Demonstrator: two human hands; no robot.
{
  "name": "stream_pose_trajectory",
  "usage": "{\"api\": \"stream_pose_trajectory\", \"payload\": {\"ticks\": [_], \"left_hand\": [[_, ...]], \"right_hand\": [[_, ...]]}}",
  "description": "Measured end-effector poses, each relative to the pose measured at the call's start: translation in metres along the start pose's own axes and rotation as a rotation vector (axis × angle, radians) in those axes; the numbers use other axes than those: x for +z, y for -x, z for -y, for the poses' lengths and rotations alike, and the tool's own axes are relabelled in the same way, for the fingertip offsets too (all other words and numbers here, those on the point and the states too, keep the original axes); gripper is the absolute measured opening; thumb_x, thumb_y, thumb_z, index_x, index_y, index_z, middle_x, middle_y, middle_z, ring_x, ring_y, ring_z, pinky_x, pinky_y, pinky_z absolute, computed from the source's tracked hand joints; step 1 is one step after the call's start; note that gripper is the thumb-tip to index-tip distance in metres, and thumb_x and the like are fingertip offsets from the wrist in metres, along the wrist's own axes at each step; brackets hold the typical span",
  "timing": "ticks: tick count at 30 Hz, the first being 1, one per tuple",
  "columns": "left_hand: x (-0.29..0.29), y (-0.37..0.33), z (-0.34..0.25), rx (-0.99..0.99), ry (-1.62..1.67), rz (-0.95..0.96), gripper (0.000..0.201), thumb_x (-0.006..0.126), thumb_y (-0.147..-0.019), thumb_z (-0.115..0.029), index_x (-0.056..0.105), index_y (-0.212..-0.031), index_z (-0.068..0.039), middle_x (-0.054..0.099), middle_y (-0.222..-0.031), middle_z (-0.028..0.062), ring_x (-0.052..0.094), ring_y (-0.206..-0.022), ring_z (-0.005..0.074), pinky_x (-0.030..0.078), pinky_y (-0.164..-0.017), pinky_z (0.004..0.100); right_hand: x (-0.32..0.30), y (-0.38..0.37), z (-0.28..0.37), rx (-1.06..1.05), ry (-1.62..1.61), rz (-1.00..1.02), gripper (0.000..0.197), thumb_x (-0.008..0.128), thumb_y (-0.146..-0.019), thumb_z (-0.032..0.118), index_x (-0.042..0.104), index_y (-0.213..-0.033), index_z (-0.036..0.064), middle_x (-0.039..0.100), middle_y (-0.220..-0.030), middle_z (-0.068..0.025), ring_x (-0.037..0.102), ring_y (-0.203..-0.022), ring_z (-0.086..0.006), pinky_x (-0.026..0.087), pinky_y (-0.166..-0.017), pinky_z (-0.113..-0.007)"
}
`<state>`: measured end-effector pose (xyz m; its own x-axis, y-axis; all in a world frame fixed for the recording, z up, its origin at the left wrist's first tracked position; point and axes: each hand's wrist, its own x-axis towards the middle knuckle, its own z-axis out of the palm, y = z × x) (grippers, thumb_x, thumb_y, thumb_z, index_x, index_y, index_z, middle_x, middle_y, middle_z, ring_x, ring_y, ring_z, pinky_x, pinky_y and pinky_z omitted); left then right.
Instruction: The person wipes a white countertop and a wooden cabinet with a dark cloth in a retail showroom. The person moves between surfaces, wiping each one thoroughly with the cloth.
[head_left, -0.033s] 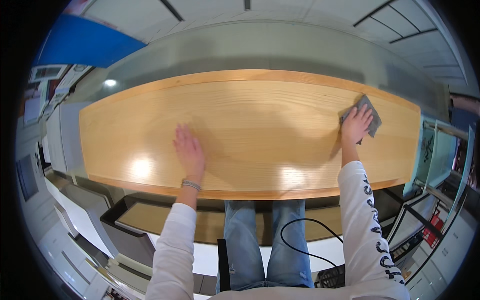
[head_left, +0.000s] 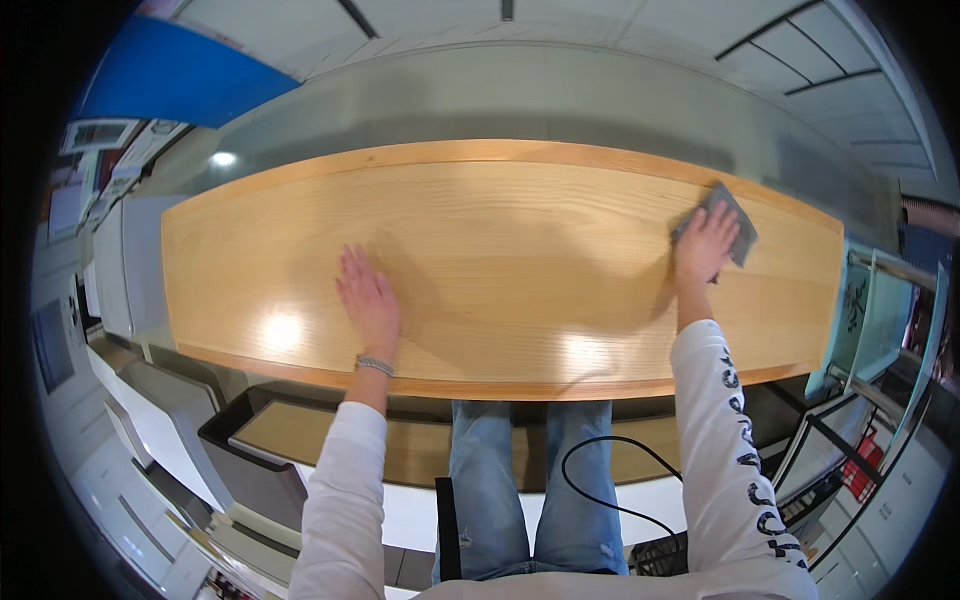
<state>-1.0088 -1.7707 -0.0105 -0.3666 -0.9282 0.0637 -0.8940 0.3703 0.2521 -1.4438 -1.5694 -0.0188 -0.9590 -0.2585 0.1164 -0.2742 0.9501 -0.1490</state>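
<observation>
The grey cloth lies directly under the right hand, near the far right corner of the worktop, just inside its far edge. It sits beneath the fingers and pokes out beyond them toward the far right, so from the palm it extends forward and slightly rightward, away from the person. The right hand presses on it with fingers spread and nearly flat; it is laid on the cloth rather than closed around it. Whether any fold is pinched under the fingers cannot be told.

The left hand rests well apart from the cloth, flat and open on the bare wood near the worktop's near edge, left of centre, holding nothing. A thin bracelet circles that wrist. The right hand is therefore the only one in contact with the cloth, with a long stretch of worktop between the two hands.

The cloth looks small, thin and soft, a dull grey, roughly square with one corner pointing toward the far right; it lies crumpled rather than smooth. The worktop's long axis runs left to right, light wood with a glossy sheen.
</observation>
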Motion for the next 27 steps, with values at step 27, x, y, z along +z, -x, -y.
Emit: {"api": "stream_pose_trajectory", "payload": {"ticks": [27], "left_hand": [[-0.024, -0.048, 0.102, -0.307, -0.16, 0.111, 0.055, 0.032, -0.096, -0.029, 0.026, -0.148, -0.012, 0.023, -0.154, 0.0067, 0.02, -0.142, 0.0228, 0.008, -0.115, 0.0467]], "right_hand": [[0.026, 0.24, 0.401, -0.835, -0.047, 0.313, 0.053, 0.038, -0.097, 0.037, 0.034, -0.145, 0.0157, 0.026, -0.153, -0.0091, 0.021, -0.142, -0.0304, 0.021, -0.11, -0.057]]}}
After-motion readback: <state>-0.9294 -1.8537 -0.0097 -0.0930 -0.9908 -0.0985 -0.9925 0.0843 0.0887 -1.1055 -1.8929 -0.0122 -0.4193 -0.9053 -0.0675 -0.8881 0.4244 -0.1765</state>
